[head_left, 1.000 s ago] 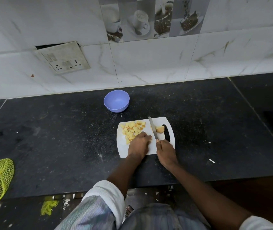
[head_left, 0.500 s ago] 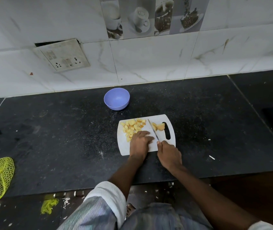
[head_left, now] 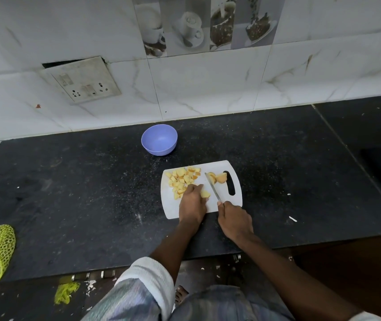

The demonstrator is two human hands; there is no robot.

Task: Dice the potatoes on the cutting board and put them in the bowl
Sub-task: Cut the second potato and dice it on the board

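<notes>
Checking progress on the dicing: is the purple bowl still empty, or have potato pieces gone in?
Empty. The purple bowl shows only its bare inside; the diced potato pieces all lie on the cutting board.

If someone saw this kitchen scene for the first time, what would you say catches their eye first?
Probably the white cutting board on the dark counter, with a heap of yellow potato cubes at its far left. The left hand holds a potato piece while the right hand grips a knife. Beyond the board, near the wall, stands an empty lilac bowl.
</notes>
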